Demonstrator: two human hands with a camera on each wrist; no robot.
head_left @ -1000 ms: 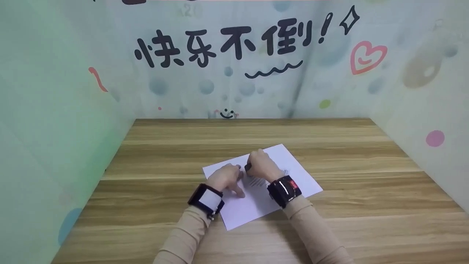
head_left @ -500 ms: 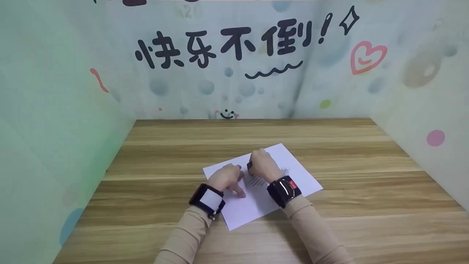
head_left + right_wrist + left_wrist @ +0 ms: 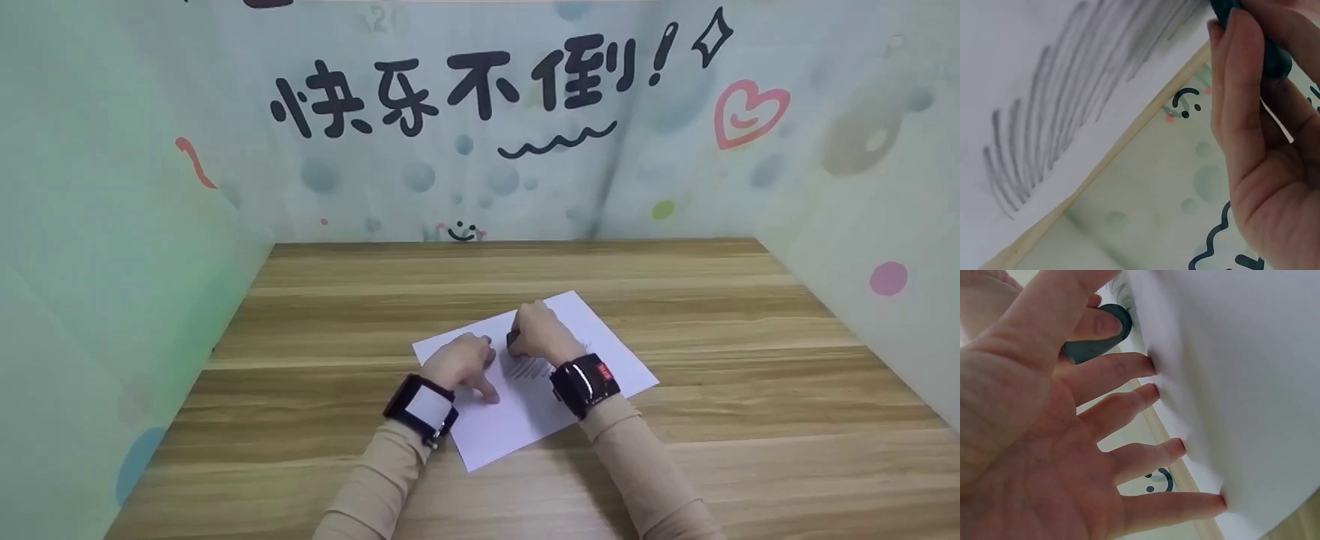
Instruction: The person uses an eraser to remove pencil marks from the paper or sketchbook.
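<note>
White paper (image 3: 525, 405), one thin flat sheet lying skewed on the wooden surface (image 3: 712, 450), is what both your hands are working on; it sits near the middle of the surface, just in front of you. Grey pencil-like strokes (image 3: 1067, 129) fan across it in a band of curved, roughly parallel lines, soft and smudged at their ends. Your right hand (image 3: 538, 336) has its fingers curled tightly round a single dark, rounded, smooth-looking eraser (image 3: 1252, 34), pressing its end down onto the sheet at the upper edge of those strokes. Your left hand (image 3: 461, 364) rests just beside it on the sheet's left part, fingers straight and spread, with the fingertips (image 3: 1151, 365) pressing the paper flat; in the left wrist view four fingertips meet the sheet, and the dark eraser shows just beyond them. The two hands are near each other but not touching, as far as the head view shows. Each wrist carries one black strapped device, two in all, above beige sleeves. The surface is pale striped wood grain, long bands running side to side. Around it stand soft mint and pale blue walls (image 3: 112, 225) printed with bubbles, black characters, a pink heart (image 3: 748, 112) and a small smiling face (image 3: 463, 232).
</note>
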